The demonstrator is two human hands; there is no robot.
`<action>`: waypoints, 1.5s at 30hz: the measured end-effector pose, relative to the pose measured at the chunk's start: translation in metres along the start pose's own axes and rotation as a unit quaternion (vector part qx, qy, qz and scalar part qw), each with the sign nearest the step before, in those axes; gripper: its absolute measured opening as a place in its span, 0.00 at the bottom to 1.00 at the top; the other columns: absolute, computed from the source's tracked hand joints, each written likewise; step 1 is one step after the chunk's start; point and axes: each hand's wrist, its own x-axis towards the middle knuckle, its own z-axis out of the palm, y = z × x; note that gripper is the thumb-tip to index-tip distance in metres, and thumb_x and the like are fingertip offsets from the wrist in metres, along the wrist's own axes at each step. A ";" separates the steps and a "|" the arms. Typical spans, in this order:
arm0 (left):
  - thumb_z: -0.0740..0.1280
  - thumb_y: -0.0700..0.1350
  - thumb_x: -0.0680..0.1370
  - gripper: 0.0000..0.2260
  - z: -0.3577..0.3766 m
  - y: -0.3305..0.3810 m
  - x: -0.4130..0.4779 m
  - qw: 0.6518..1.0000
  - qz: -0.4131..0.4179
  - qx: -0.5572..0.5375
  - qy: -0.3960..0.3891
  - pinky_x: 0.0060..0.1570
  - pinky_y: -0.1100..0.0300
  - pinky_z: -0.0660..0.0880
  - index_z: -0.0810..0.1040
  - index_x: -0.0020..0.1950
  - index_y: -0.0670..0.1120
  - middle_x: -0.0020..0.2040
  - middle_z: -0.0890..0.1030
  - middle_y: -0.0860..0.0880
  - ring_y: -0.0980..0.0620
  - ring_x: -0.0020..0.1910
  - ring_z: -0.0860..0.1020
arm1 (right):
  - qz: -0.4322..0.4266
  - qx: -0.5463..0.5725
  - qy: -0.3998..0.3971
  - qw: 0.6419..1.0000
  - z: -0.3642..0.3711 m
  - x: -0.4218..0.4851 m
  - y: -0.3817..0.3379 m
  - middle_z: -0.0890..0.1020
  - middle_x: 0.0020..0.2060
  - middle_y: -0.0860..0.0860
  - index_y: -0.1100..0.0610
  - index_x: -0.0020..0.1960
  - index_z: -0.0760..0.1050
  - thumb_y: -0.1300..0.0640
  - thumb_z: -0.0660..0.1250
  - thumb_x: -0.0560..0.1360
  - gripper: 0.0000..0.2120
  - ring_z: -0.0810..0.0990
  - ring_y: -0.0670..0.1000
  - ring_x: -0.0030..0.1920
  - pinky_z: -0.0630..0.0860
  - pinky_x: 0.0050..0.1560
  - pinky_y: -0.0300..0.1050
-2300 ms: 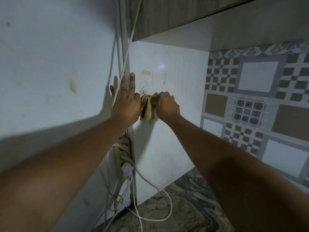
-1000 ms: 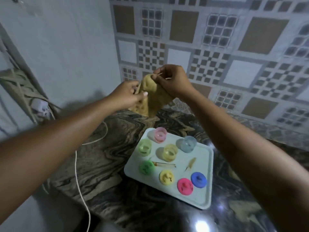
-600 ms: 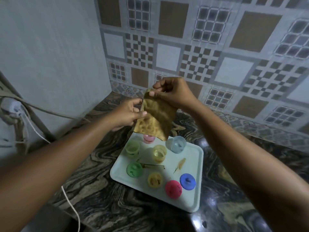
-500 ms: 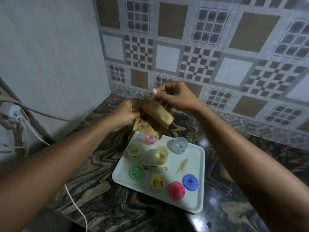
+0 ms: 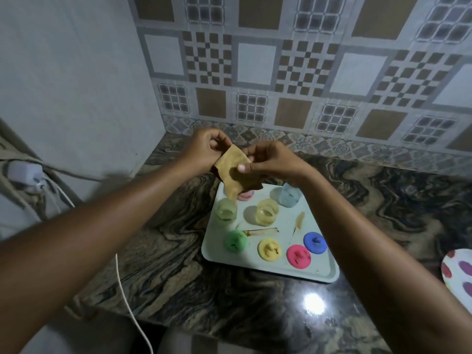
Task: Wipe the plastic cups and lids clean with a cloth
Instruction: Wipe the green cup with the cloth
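Cloth (image 5: 236, 172) pinched between our left hand (image 5: 204, 149) and right hand (image 5: 273, 162), both gripping it above the tray (image 5: 321, 273). Cups (image 5: 267, 212) and lids (image 5: 269, 249) sit on the tray, lids stained. Risk: we drag the dangling corner across the pink cup (image 5: 245, 195) and tip it.

The light is dim, cool and bluish. A small white glare spot (image 5: 313, 304) burns on the glossy dark marbled stone worktop (image 5: 217, 297), near the viewer. The translucent yellow plastic cup (image 5: 267, 212) throws a soft shadow leftward on the pale rectangular plastic tray (image 5: 324, 273). The patterned brown-and-white wall tiles (image 5: 255, 62) bow toward the edges. The near forearms look soft and smeared.
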 end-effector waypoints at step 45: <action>0.78 0.56 0.63 0.44 0.008 0.030 -0.050 0.988 -0.021 -0.039 -0.149 0.73 0.56 0.64 0.62 0.75 0.65 0.74 0.64 0.62 0.61 0.74 0.62 | -0.084 0.050 0.202 0.975 0.031 -0.071 0.023 0.82 0.65 0.54 0.56 0.79 0.67 0.64 0.84 0.66 0.46 0.85 0.53 0.61 0.84 0.57 0.54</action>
